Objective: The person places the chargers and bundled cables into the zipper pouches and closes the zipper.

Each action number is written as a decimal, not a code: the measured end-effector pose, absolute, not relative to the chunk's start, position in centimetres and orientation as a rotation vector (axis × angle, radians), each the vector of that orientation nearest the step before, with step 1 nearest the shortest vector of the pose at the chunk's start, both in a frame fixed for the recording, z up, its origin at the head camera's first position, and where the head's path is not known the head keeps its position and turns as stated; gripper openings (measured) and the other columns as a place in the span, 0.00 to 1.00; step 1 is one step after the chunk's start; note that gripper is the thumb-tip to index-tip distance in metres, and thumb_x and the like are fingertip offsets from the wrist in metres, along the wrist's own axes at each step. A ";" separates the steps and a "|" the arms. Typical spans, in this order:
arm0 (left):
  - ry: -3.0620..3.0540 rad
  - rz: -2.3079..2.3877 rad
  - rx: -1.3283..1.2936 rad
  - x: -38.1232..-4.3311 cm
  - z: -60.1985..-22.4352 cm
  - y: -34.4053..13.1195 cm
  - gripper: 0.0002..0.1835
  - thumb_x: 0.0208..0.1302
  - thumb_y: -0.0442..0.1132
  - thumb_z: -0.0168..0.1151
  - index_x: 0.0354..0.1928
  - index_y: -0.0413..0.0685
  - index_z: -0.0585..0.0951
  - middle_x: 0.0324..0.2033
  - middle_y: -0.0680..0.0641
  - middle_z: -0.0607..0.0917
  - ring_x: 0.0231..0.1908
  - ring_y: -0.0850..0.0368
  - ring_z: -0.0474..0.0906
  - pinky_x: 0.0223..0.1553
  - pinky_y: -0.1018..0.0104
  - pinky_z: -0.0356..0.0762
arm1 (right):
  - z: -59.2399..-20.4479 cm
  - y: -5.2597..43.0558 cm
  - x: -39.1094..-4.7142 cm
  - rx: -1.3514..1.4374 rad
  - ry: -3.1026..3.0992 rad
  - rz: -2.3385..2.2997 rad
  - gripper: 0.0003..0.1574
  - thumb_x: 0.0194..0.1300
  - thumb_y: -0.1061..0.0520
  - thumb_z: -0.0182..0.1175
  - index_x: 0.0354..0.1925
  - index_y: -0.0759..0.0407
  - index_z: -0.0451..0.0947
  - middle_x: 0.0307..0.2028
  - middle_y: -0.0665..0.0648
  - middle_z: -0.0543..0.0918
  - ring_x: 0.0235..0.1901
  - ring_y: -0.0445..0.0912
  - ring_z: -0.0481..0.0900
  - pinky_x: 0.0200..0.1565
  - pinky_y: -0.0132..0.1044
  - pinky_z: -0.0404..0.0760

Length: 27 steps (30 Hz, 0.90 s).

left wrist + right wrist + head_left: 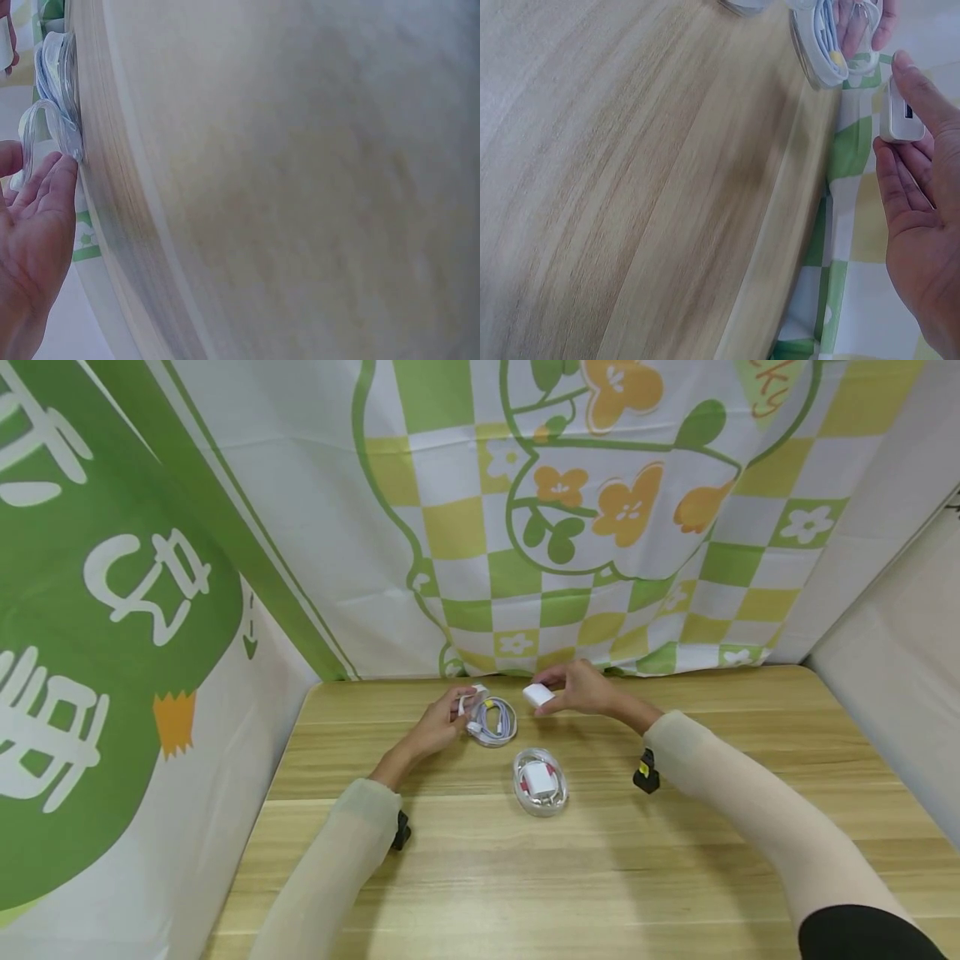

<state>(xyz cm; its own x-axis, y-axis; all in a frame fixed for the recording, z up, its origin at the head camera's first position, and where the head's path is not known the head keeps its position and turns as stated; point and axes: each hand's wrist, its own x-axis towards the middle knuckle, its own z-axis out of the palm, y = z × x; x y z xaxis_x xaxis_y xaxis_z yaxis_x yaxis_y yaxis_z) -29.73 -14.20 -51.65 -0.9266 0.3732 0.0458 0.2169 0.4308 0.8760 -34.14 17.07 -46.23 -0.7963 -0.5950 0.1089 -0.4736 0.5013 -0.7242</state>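
My right hand [585, 688] pinches a white USB charger plug [537, 695] between thumb and fingers, above the back of the table. Its dark port slot shows in the right wrist view on the charger plug [908, 110]. On the other side, my left hand [435, 727] grips a clear, curved plastic piece [45, 112] between thumb and fingers. Right beside those fingertips is a coiled white cable [497, 723] with a yellow tie. The left palm [41, 251] faces the camera in the left wrist view.
Nearer the front lies a clear round case [542, 811] with a white charger plug [538, 780] and red pieces inside. The wooden table [525, 877] meets a patterned curtain [517, 610] at its back edge. A green and white cloth [135, 610] hangs on the left.
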 end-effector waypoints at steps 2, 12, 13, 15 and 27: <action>2.518 1.515 0.525 -29.7 -51.6 -14.2 0.27 0.77 0.26 0.54 0.75 0.37 0.67 0.52 0.32 0.84 0.46 0.49 0.80 0.38 0.70 0.77 | -46.3 16.8 -34.2 -0.929 2.568 -1.179 0.33 0.50 0.60 0.85 0.54 0.67 0.87 0.48 0.63 0.91 0.48 0.55 0.91 0.49 0.44 0.89; 2.509 1.525 0.525 -29.7 -51.7 -14.2 0.27 0.77 0.26 0.54 0.75 0.37 0.67 0.53 0.32 0.83 0.46 0.49 0.81 0.39 0.71 0.78 | -46.8 15.7 -34.4 -0.933 2.535 -1.202 0.33 0.49 0.61 0.86 0.53 0.69 0.86 0.47 0.64 0.91 0.48 0.55 0.91 0.49 0.41 0.88; 2.506 1.526 0.523 -29.7 -51.7 -14.2 0.27 0.77 0.26 0.54 0.75 0.37 0.67 0.53 0.32 0.83 0.46 0.50 0.80 0.39 0.71 0.78 | -46.9 15.6 -34.5 -0.937 2.535 -1.200 0.33 0.49 0.61 0.86 0.52 0.69 0.86 0.47 0.64 0.91 0.48 0.55 0.91 0.50 0.42 0.88; 2.509 1.522 0.518 -29.7 -51.7 -14.2 0.27 0.77 0.26 0.54 0.75 0.38 0.67 0.53 0.32 0.83 0.46 0.50 0.80 0.39 0.71 0.77 | -47.0 15.4 -34.5 -0.946 2.536 -1.195 0.32 0.49 0.62 0.85 0.52 0.69 0.86 0.47 0.64 0.91 0.48 0.56 0.91 0.50 0.42 0.88; 2.499 1.535 0.528 -29.8 -51.9 -14.3 0.27 0.77 0.26 0.54 0.75 0.37 0.67 0.55 0.31 0.83 0.47 0.48 0.81 0.39 0.70 0.78 | -47.7 14.0 -34.7 -0.944 2.492 -1.168 0.34 0.50 0.60 0.85 0.54 0.70 0.85 0.49 0.65 0.91 0.50 0.56 0.90 0.54 0.43 0.88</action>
